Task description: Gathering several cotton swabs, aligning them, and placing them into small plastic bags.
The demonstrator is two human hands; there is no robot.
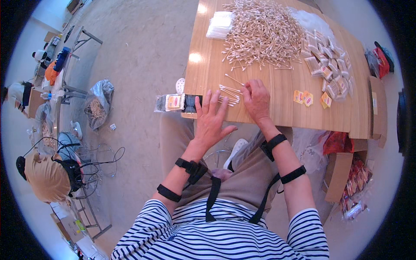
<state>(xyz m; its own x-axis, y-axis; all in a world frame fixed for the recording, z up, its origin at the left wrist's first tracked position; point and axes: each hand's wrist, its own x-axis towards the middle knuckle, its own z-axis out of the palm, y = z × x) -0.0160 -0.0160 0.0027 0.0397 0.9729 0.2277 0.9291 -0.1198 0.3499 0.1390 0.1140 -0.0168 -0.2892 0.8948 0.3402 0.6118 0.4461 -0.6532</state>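
Observation:
My left hand point(209, 123) lies open with fingers spread at the table's front left corner, its fingertips by a dark pad point(190, 103). Left of that pad, a clear bag point(160, 104) holds a row of swabs with a yellow and red card point(174, 102). Between my hands is a small group of loose cotton swabs point(229, 95). My right hand point(257, 103) is closed, thumb and fingers pinched at the end of a single cotton swab point(234, 79). What lies under its palm is hidden.
A large heap of cotton swabs point(262, 32) covers the table's far part, with clear bags point(220, 25) to its left. Filled packs point(331, 65) pile up on the right, near yellow cards point(303, 98). An open carton point(339, 177) stands below right. People work at the left.

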